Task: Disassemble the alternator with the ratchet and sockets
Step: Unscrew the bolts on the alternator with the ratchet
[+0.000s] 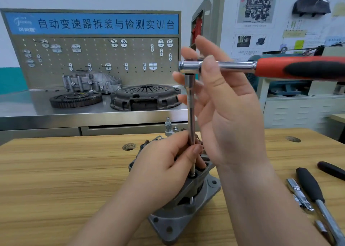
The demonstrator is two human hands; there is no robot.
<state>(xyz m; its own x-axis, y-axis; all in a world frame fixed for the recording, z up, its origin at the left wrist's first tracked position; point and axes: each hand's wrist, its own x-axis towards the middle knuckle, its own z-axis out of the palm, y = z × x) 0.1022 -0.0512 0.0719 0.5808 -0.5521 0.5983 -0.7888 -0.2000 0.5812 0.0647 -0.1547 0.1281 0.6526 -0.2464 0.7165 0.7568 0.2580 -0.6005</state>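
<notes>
- Alternator [173, 221]: stands on the wooden table [56, 180], low and centre in the view, with its flat grey flange nearest the camera.
- Extension [191, 111]: a slim chrome bar, upright. Its lower end sits in a recess on the alternator's upper face and its upper end joins the ratchet head.
- Ratchet [270, 68]: lies level above the alternator, head to the left. Its red and black handle runs off the right edge.
- Left hand [164, 167]: rests over the alternator and pinches the lower extension between thumb and curled fingers.
- Right hand [229, 115]: raised, palm toward the camera. The thumb lies across the chrome neck beside the head and the fingers reach behind it, so the ratchet is lightly clasped between them.
- Black-handled bar [309, 186]: lies on the table to the right, with chrome fittings [298, 195] just beside it and a second black handle [332, 169] farther right.
- Steel bench [18, 105]: stands behind the table and carries a flywheel [75, 100], a clutch cover [145, 98] and a cast housing [89, 82].
- Pegboard [97, 59]: rises behind the bench under a blue sign [91, 23].
- Wall chart [280, 21]: upper right, with diagrams too small to read.
</notes>
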